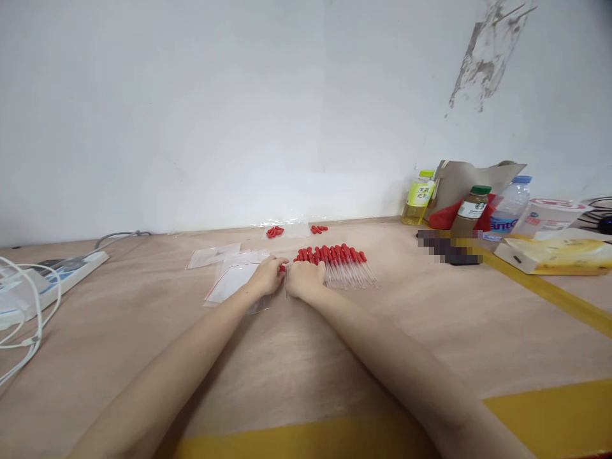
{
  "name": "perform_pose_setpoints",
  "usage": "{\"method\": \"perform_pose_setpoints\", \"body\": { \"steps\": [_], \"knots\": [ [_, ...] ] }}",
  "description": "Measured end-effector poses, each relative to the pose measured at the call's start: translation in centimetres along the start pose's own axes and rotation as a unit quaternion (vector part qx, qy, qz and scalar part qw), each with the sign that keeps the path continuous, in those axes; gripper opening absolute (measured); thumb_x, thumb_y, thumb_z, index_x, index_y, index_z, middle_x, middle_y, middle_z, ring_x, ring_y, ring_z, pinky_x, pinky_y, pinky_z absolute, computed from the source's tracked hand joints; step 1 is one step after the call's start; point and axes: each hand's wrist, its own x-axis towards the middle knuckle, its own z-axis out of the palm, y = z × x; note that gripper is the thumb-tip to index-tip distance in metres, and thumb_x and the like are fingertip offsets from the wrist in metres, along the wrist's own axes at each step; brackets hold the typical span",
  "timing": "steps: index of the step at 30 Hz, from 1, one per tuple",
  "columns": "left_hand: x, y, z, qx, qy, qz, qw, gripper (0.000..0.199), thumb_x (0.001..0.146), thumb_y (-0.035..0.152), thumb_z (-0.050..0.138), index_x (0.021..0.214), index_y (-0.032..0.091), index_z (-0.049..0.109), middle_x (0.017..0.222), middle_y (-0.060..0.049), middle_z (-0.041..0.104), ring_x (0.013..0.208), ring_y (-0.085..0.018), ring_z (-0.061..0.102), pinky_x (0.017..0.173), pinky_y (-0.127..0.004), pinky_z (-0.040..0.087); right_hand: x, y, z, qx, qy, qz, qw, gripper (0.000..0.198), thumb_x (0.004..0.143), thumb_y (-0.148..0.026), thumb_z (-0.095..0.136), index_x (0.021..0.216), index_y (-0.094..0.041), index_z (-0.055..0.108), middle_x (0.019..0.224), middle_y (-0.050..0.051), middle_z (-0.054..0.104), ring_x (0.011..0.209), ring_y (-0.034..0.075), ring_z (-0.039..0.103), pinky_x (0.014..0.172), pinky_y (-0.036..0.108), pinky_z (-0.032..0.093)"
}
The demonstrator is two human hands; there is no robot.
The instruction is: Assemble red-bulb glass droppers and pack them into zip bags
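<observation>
Ten or more red-capped droppers (337,253) are laid in an overlapping row toward the back edge of the worktop (277,376), beside the right hand (306,278); these are judged finished. Two piles of loose red caps (275,233) are left nearer that edge, too bunched to be counted. One single cap (282,268) seems to be pinched by the left hand (268,276). The right fingers are curled; whether anything is gripped cannot be told. At least two clear bags (234,282) are spread leftward.

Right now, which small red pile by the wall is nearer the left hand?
The left pile, directly beyond the left hand; the right pile sits farther over, beyond the right hand.
</observation>
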Motion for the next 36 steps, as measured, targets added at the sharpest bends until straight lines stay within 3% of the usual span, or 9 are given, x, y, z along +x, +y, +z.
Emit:
{"method": "perform_pose_setpoints", "body": {
  "steps": [4, 7, 12, 17, 19, 23, 26, 32, 36],
  "knots": [
    [0.1, -0.1, 0.2, -0.01, 0.009, -0.043, 0.999, 0.025, 0.069, 0.007, 0.049, 0.087, 0.014, 0.065, 0.079, -0.006, 0.058, 0.074, -0.02, 0.057, 0.072, -0.029, 0.043, 0.0, -0.6, 0.0, -0.005, -0.02, -0.012, 1.0, 0.029, 0.078, -0.026, 0.046, 0.1, -0.017, 0.062, 0.097, 0.016, 0.065, 0.095, 0.025, 0.058, 0.086, 0.04, 0.025],
    [-0.2, -0.2, -0.1, -0.022, 0.041, -0.078, 0.996, 0.029, 0.07, 0.009, 0.048, 0.095, 0.012, 0.062, 0.084, -0.008, 0.055, 0.077, -0.02, 0.057, 0.073, -0.031, 0.043, -0.5, -0.7, -0.3, -0.008, -0.028, -0.022, 0.999, 0.026, 0.079, -0.024, 0.045, 0.095, -0.015, 0.063, 0.096, 0.016, 0.065, 0.093, 0.024, 0.058, 0.087, 0.04, 0.024],
    [-2.3, 0.0, -1.3, -0.07, 0.097, -0.082, 0.989, 0.031, 0.076, 0.013, 0.042, 0.103, 0.013, 0.057, 0.092, -0.008, 0.051, 0.083, -0.018, 0.056, 0.077, -0.03, 0.045, -3.1, 2.8, -1.2, 0.014, 0.021, -0.057, 0.998, 0.025, 0.082, -0.025, 0.039, 0.091, -0.008, 0.054, 0.083, 0.017, 0.065, 0.078, 0.024, 0.06, 0.082, 0.041, 0.03],
    [-5.6, 1.7, -1.6, -0.196, 0.062, -0.048, 0.978, 0.009, 0.075, 0.018, 0.047, 0.081, 0.016, 0.053, 0.076, -0.001, 0.058, 0.064, -0.012, 0.057, 0.059, -0.022, 0.046, -6.5, 9.1, -0.6, 0.163, 0.026, -0.254, 0.953, 0.015, 0.087, -0.024, 0.032, 0.091, -0.016, 0.044, 0.078, 0.006, 0.06, 0.066, 0.015, 0.053, 0.063, 0.027, 0.038],
    [-6.5, 2.7, -1.3, -0.213, 0.039, -0.031, 0.976, 0.005, 0.072, 0.016, 0.048, 0.075, 0.017, 0.053, 0.068, 0.001, 0.058, 0.058, -0.012, 0.055, 0.055, -0.022, 0.045, -7.3, 10.5, 0.3, 0.222, 0.03, -0.291, 0.93, 0.014, 0.087, -0.021, 0.033, 0.091, -0.017, 0.046, 0.073, 0.003, 0.058, 0.065, 0.013, 0.052, 0.061, 0.024, 0.039],
    [-7.6, 4.2, -0.2, -0.244, 0.067, -0.021, 0.967, 0.019, 0.078, 0.018, 0.044, 0.091, 0.016, 0.058, 0.086, -0.005, 0.063, 0.068, -0.015, 0.061, 0.063, -0.026, 0.048, -7.9, 10.9, 1.9, 0.274, 0.137, -0.28, 0.91, 0.025, 0.087, -0.017, 0.034, 0.108, -0.018, 0.048, 0.077, 0.003, 0.059, 0.07, 0.013, 0.054, 0.068, 0.026, 0.041],
    [-8.0, 4.3, 0.7, -0.323, 0.067, -0.035, 0.943, 0.033, 0.087, 0.028, 0.037, 0.113, 0.014, 0.05, 0.096, -0.009, 0.063, 0.072, -0.016, 0.065, 0.071, -0.031, 0.051, -7.8, 10.6, 2.4, 0.262, 0.196, -0.256, 0.91, 0.023, 0.087, -0.017, 0.034, 0.101, -0.018, 0.052, 0.085, 0.005, 0.061, 0.079, 0.015, 0.055, 0.076, 0.031, 0.038],
    [-8.2, 4.0, 1.3, -0.384, 0.031, -0.015, 0.923, 0.03, 0.089, 0.034, 0.035, 0.103, 0.012, 0.051, 0.089, -0.009, 0.064, 0.077, -0.017, 0.065, 0.072, -0.03, 0.052, -7.7, 10.2, 2.3, 0.267, 0.175, -0.215, 0.923, 0.017, 0.088, -0.025, 0.036, 0.085, -0.018, 0.052, 0.074, 0.002, 0.06, 0.067, 0.014, 0.053, 0.07, 0.029, 0.035],
    [-8.3, 4.7, 0.6, -0.332, 0.026, 0.0, 0.943, 0.024, 0.089, 0.032, 0.035, 0.093, 0.015, 0.051, 0.082, -0.005, 0.062, 0.076, -0.016, 0.062, 0.07, -0.029, 0.05, -7.7, 9.9, 2.2, 0.266, 0.16, -0.224, 0.924, 0.017, 0.088, -0.025, 0.038, 0.081, -0.017, 0.052, 0.072, 0.0, 0.06, 0.066, 0.013, 0.053, 0.07, 0.029, 0.032]
  ]
}}
